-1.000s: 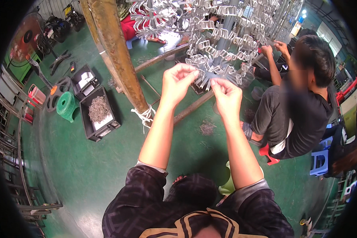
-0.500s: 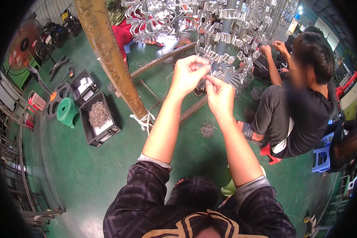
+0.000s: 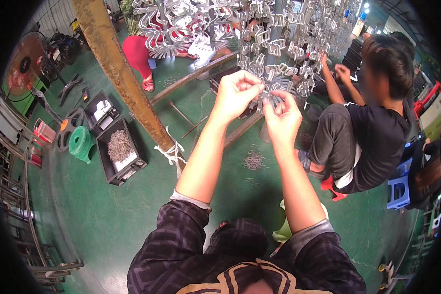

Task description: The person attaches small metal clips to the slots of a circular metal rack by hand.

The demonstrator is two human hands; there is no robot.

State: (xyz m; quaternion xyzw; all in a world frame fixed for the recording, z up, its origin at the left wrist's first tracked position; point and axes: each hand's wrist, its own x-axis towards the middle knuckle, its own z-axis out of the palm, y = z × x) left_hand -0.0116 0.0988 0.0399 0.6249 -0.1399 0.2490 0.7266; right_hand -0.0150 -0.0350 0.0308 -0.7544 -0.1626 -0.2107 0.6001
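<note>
My left hand (image 3: 235, 97) is raised at the centre, thumb and fingertips pinched together. Whatever it pinches is too small to make out. Close beside it, my right hand (image 3: 284, 117) has its thumb and curled index finger apart, and nothing shows between them. Both hands are at the lower end of a hanging cluster of silver metal clips (image 3: 274, 48). Just behind the fingertips, a fan of thin silver metal pieces (image 3: 278, 84) is partly hidden.
A rusty post (image 3: 120, 66) slants down on the left, tied with white cord (image 3: 170, 153). Black crates, one holding thin metal hooks (image 3: 120, 147), stand near a green round stand (image 3: 81, 144). More hooks (image 3: 254, 160) lie on the floor. A seated co-worker (image 3: 377, 132) is on the right.
My right hand's thumb and index finger have come apart and moved slightly right, away from my left fingertips. My left hand stays pinched. The whole view has shifted slightly.
</note>
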